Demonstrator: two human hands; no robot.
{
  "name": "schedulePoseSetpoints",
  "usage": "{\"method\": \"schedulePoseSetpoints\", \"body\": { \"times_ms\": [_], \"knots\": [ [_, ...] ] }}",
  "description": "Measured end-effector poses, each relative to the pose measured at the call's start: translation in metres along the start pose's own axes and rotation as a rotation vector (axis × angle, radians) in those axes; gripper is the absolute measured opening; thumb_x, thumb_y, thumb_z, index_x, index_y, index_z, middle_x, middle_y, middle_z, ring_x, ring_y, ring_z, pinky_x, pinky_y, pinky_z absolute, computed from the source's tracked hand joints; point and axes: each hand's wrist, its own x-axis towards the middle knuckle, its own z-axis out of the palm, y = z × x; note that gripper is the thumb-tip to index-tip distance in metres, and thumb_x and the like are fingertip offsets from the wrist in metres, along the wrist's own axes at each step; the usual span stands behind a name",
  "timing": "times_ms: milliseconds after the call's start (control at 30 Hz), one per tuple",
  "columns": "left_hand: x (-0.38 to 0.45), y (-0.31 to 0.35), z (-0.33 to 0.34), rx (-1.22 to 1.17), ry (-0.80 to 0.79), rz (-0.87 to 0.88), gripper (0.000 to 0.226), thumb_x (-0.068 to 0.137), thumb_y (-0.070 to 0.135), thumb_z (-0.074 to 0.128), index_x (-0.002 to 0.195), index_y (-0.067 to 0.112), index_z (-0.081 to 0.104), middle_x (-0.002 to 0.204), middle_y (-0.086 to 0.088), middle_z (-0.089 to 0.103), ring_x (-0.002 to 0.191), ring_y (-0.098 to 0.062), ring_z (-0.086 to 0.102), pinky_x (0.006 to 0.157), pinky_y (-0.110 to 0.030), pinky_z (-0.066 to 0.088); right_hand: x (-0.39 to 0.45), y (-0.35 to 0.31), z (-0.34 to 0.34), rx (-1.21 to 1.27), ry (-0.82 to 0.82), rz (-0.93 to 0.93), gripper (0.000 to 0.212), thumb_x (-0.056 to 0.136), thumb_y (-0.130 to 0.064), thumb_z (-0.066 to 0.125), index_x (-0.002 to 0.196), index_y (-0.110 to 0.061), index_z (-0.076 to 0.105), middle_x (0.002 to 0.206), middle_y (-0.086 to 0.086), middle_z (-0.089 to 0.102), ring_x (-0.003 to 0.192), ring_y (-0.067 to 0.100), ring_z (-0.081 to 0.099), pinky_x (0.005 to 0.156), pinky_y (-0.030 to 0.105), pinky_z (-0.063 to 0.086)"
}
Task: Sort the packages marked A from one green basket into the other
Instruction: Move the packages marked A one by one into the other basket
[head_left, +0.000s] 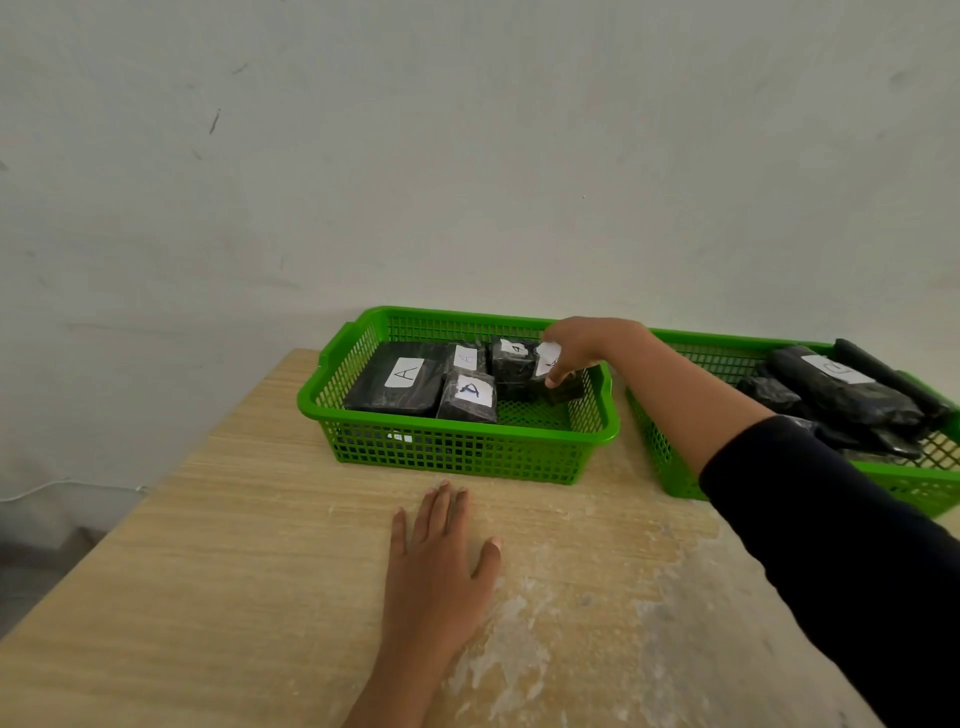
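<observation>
Two green baskets stand side by side at the back of the wooden table. The left basket (467, 457) holds several black wrapped packages with white labels marked A, among them a large flat package (395, 387) and a smaller one (467, 397). My right hand (576, 345) reaches into the right end of this basket and grips a small black package with a white label (558, 382), held low inside the basket. The right basket (670, 467) contains several black packages, one with a white label (836, 371). My left hand (441, 561) lies flat on the table in front of the left basket.
The wooden table (260, 571) has its left edge running diagonally, with floor beyond it. A white wall rises just behind the baskets. The table's near right part shows pale worn patches. My dark sleeve (857, 545) crosses the right basket's front.
</observation>
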Motion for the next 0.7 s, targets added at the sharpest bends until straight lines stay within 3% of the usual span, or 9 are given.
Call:
{"method": "schedulePoseSetpoints", "body": {
  "times_ms": [167, 367, 500, 700],
  "knots": [
    [-0.001, 0.0, 0.0, 0.003, -0.015, -0.002, 0.068, 0.095, 0.055, 0.023, 0.153, 0.027, 0.0, 0.161, 0.008, -0.009, 0.147, -0.006, -0.012, 0.119, -0.037, -0.015, -0.003, 0.011, 0.009, 0.082, 0.008, -0.025, 0.081, 0.081, -0.044, 0.069, 0.146, -0.011, 0.032, 0.15, 0.01, 0.038, 0.135, 0.03, 0.039, 0.109, 0.043, 0.036],
    [0.0, 0.001, -0.001, 0.012, -0.025, -0.003, 0.067, 0.096, 0.053, 0.025, 0.153, 0.025, 0.004, 0.162, 0.006, -0.006, 0.147, -0.007, -0.01, 0.121, -0.04, -0.011, -0.006, 0.004, 0.017, -0.301, 0.057, -0.024, 0.081, 0.084, -0.062, 0.053, 0.148, -0.019, 0.03, 0.157, 0.003, 0.028, 0.139, 0.027, 0.035, 0.112, 0.046, 0.02],
    [0.0, 0.002, -0.002, 0.016, -0.024, 0.001, 0.067, 0.096, 0.052, 0.024, 0.153, 0.025, 0.003, 0.162, 0.006, -0.006, 0.148, -0.008, -0.01, 0.121, -0.039, -0.012, -0.009, 0.007, 0.014, -0.268, 0.014, -0.024, 0.081, 0.086, -0.061, 0.051, 0.151, -0.021, 0.024, 0.161, 0.0, 0.018, 0.143, 0.024, 0.03, 0.113, 0.045, 0.016],
    [0.0, 0.002, -0.003, 0.008, -0.023, -0.001, 0.068, 0.096, 0.053, 0.024, 0.153, 0.026, 0.0, 0.162, 0.006, -0.007, 0.147, -0.007, -0.012, 0.12, -0.038, -0.014, -0.001, 0.003, 0.027, -0.272, -0.013, 0.014, 0.081, 0.083, -0.056, 0.058, 0.149, -0.023, 0.025, 0.138, 0.007, 0.053, 0.131, 0.03, 0.043, 0.112, 0.045, 0.015]
  ]
}}
